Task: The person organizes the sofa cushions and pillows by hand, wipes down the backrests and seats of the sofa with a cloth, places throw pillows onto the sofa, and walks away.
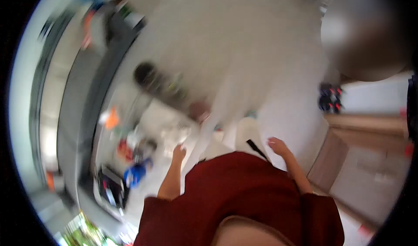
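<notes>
The whole head view is smeared by motion. My left hand hangs low in front of my dark red shirt, beside a pale, cluttered surface. On the other side, my right hand is held out over the light floor, near a black strap at my pale trousers. No object can be made out in either hand, and the fingers are too blurred to read.
To the left, a blue item, an orange item and a black tray-like object lie near a long grey sofa-like shape. Black-and-red objects and a wooden-framed unit are at right.
</notes>
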A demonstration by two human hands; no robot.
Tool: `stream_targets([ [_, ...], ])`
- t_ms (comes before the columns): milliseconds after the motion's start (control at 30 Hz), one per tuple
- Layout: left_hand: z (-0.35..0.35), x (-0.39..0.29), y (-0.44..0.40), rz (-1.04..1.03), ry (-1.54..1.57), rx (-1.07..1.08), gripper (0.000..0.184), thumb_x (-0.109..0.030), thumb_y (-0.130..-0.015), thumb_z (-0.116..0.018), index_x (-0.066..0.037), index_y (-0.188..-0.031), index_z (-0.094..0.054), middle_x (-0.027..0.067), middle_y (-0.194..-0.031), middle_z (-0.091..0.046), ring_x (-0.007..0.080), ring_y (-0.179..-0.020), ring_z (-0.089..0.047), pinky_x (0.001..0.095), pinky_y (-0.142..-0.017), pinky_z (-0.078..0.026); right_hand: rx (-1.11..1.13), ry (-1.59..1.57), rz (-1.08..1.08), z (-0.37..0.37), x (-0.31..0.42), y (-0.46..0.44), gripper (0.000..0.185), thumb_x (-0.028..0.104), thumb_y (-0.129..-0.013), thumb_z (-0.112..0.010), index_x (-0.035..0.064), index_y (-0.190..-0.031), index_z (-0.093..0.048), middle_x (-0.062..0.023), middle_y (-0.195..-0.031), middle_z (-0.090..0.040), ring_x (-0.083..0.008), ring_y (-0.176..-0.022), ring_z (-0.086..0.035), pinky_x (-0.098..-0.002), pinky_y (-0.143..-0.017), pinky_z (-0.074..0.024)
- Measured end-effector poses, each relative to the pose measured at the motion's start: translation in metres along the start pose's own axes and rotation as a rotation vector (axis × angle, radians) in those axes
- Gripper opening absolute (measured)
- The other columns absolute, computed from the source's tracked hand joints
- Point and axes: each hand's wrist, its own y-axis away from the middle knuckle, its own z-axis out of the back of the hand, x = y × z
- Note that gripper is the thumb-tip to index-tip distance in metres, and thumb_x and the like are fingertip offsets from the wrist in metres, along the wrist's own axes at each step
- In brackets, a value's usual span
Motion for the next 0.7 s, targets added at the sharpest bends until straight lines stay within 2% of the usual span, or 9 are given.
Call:
stream_targets([
  [33, -0.004, 0.025, 0.011, -0.099, -0.053, 0.045, 0.038, -0.019, -0.074, -0.052, 0.0, -0.107, -0.052, 0.0224, -0.102, -0.055, 0.0357, -0.101, -0.049, 0.039, -0.087, -0.04, -0.001, -0.118, -0.063, -0.008, 0.026, -0.011, 0.028, 0.022, -0.083, -0.049, -0.0002, -0.099, -0.055, -0.0157, -0.1, -0.058, -0.0295, -0.093, -0.054, -0.0345, -0.08, -0.0432],
  [67, -0.032, -0.001, -0.061, -0.443, -0.246, 0.22, 0.034, -0.024, -0.078, -0.049, -0.001, -0.102, -0.054, 0.0222, -0.094, -0.057, 0.0365, -0.097, -0.051, 0.0402, -0.084, -0.041, -0.117, -0.317, -0.108, -0.005, 0.01, -0.003, 0.029, 0.023, -0.083, -0.047, 0.0003, -0.099, -0.055, -0.0161, -0.1, -0.057, -0.0309, -0.092, -0.053, -0.0348, -0.08, -0.0426],
  [100, -0.011, -0.02, -0.053, -0.408, -0.433, 0.479, 0.031, -0.025, -0.08, -0.044, -0.003, -0.098, -0.054, 0.022, -0.091, -0.057, 0.0367, -0.094, -0.051, 0.0406, -0.081, -0.041, 0.019, -0.14, -0.062, 0.007, 0.045, -0.02, 0.034, 0.028, -0.085, -0.047, 0.0006, -0.102, -0.055, -0.0174, -0.108, -0.054, -0.0328, -0.097, -0.051, -0.0368, -0.085, -0.0404],
  [133, -0.046, 0.047, -0.062, -0.119, -0.144, 0.396, 0.028, -0.023, -0.079, -0.043, -0.002, -0.093, -0.056, 0.0218, -0.09, -0.057, 0.037, -0.09, -0.052, 0.0408, -0.078, -0.042, 0.072, -0.122, -0.056, 0.008, 0.076, -0.026, 0.032, 0.028, -0.085, -0.046, 0.0015, -0.102, -0.055, -0.0182, -0.106, -0.054, -0.0331, -0.096, -0.051, -0.0385, -0.083, -0.0405],
  [167, -0.065, 0.022, -0.105, -0.265, 0.188, 0.341, 0.027, -0.022, -0.079, -0.043, -0.003, -0.093, -0.056, 0.0213, -0.09, -0.057, 0.0368, -0.088, -0.053, 0.0411, -0.076, -0.042, 0.062, -0.147, -0.127, 0.033, 0.08, -0.012, 0.033, 0.028, -0.085, -0.045, 0.002, -0.104, -0.053, -0.0187, -0.104, -0.054, -0.0341, -0.095, -0.052, -0.0404, -0.082, -0.0402],
  [267, -0.084, 0.038, -0.154, -0.854, -0.486, 0.481, 0.024, -0.024, -0.078, -0.047, -0.006, -0.086, -0.06, 0.0194, -0.088, -0.058, 0.0362, -0.086, -0.054, 0.0401, -0.074, -0.043, 0.136, -0.151, -0.016, 0.012, 0.048, -0.014, 0.028, 0.028, -0.082, -0.049, 0.0036, -0.095, -0.054, -0.0179, -0.091, -0.057, -0.0339, -0.085, -0.053, -0.0411, -0.072, -0.0414],
  [400, -0.082, -0.104, -0.104, -0.36, -0.189, 0.842, 0.024, -0.025, -0.078, -0.05, -0.006, -0.089, -0.058, 0.0175, -0.086, -0.058, 0.0326, -0.083, -0.055, 0.0386, -0.073, -0.044, 0.394, 0.048, -0.198, 0.041, 0.02, 0.007, 0.033, 0.032, -0.077, -0.051, 0.0064, -0.097, -0.055, -0.0163, -0.089, -0.058, -0.0346, -0.087, -0.055, -0.044, -0.072, -0.0425],
  [567, -0.08, -0.282, -0.116, -0.298, -0.186, 0.908, 0.024, -0.026, -0.078, -0.053, -0.006, -0.092, -0.056, 0.0151, -0.084, -0.059, 0.0281, -0.079, -0.056, 0.0367, -0.071, -0.045, 0.221, -0.155, -0.14, 0.123, -0.016, -0.009, 0.033, 0.029, -0.079, -0.05, 0.0075, -0.104, -0.054, -0.0159, -0.096, -0.057, -0.0333, -0.091, -0.053, -0.0424, -0.076, -0.0416],
  [700, -0.068, -0.343, -0.136, -0.293, -0.112, 0.876, 0.026, -0.026, -0.079, -0.056, -0.006, -0.094, -0.055, 0.0132, -0.082, -0.059, 0.0245, -0.075, -0.056, 0.0352, -0.069, -0.045, 0.06, -0.203, -0.087, 0.16, -0.006, -0.032, 0.04, 0.033, -0.08, -0.052, 0.0076, -0.112, -0.05, -0.0149, -0.107, -0.053, -0.0316, -0.097, -0.051, -0.0414, -0.08, -0.0411],
])
